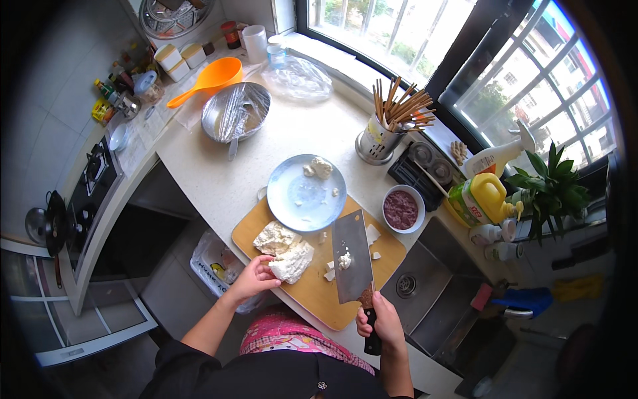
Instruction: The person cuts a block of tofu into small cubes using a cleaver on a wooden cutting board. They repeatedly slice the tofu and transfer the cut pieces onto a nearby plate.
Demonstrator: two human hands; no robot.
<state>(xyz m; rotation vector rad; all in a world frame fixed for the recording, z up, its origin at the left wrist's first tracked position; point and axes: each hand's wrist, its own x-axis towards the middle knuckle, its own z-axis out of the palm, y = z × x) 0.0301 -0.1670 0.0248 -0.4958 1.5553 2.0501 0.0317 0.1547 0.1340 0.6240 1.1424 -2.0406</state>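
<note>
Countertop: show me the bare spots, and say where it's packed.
The countertop is bare between the wrapped metal bowl, plastic bag, blue plate and chopstick holder, and along its left edge below that bowl. The cutting board has a bare strip at its near edge, between tofu and cleaver. Crowding is on the right: chopstick holder, minced-meat bowl, yellow jug.

The count gives two hands, one left hand (254, 279) and one right hand (384, 322); one cleaver (353, 243); one cutting board (325, 302); two large white lumps (292, 263), with several small white pieces (372, 233) too scattered to number surely; one pale blue plate (282, 207); one film-covered metal bowl (212, 118); one orange ladle (220, 74); one chopstick holder (376, 138); one yellow jug (490, 197); one spray bottle (497, 157); one leafy plant (555, 179).
</note>
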